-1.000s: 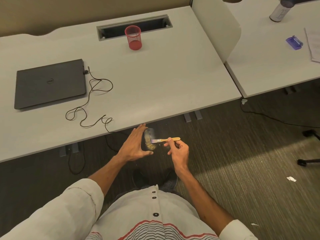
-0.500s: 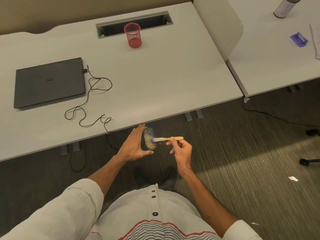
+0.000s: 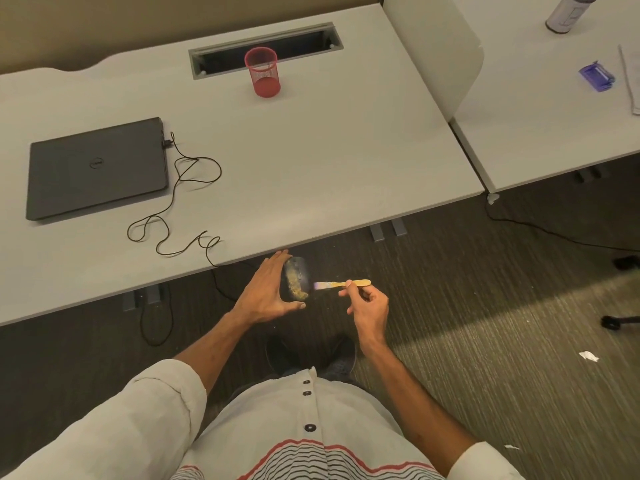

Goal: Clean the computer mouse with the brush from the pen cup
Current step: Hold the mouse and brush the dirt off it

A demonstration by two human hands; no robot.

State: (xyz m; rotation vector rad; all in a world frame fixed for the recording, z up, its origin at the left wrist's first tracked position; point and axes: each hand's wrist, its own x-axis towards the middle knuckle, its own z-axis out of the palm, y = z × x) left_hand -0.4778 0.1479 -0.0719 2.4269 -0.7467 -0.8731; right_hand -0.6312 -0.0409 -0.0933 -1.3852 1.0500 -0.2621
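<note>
Desk point(image 3: 311, 150), grey, carrying a closed black laptop point(image 3: 97, 168) at left and a red mesh pen cup point(image 3: 262, 72) at the back. Beyond its near edge, above the carpet, the left grip point(image 3: 265, 292) clasps a dark computer mouse point(image 3: 298, 278) flecked with yellowish crumbs, fingers extended, thumb beneath. The right grip point(image 3: 369, 304) pinches a wooden-handled brush point(image 3: 341, 283), bristles just beside the mouse.

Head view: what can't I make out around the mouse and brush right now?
All in the head view:
- mouse: its palm-facing side, hidden by the left hand.
- brush bristles: blurred; contact with the mouse unclear.
- pen cup: contents too small to tell.
- bottle: top cut off by the upper edge.
</note>
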